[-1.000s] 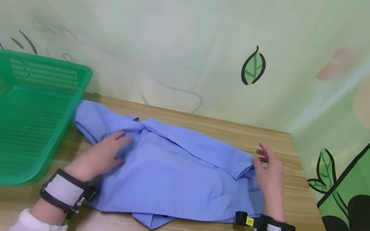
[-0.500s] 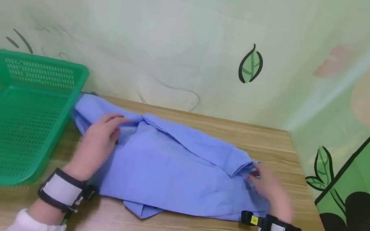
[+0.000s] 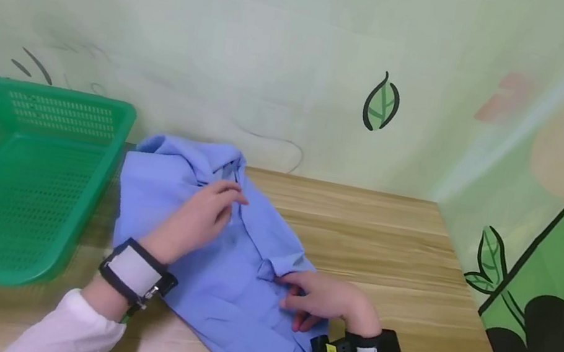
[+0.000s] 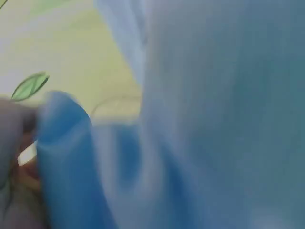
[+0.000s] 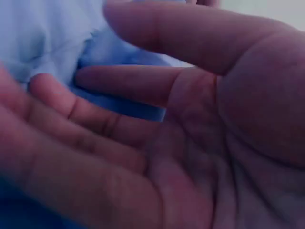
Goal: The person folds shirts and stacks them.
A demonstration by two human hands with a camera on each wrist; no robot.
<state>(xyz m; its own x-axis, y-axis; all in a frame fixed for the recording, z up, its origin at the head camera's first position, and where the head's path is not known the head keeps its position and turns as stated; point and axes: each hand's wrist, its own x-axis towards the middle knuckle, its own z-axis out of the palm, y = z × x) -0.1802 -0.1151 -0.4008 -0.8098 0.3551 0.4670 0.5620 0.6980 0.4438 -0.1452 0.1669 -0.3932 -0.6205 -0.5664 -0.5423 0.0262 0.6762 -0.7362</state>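
Note:
A light blue shirt lies slantwise on the wooden table, partly folded, with a long folded strip along its right edge. My left hand is over its upper part, fingers bent loosely and thumb apart from them. The left wrist view is blurred; a raised blue fold stands right beside the left hand. My right hand is at the lower right end of the strip, fingertips right at the cloth. In the right wrist view the palm of the right hand faces the camera, its fingers relaxed and spread near the fabric.
A green plastic basket with slotted walls stands at the left, close beside the shirt. The wooden table runs back to a wall printed with leaves. Both wrists wear black straps with small cameras.
The shirt has turned clockwise from lying across the table to slanting toward the front. My left hand has moved right, my right hand left and nearer.

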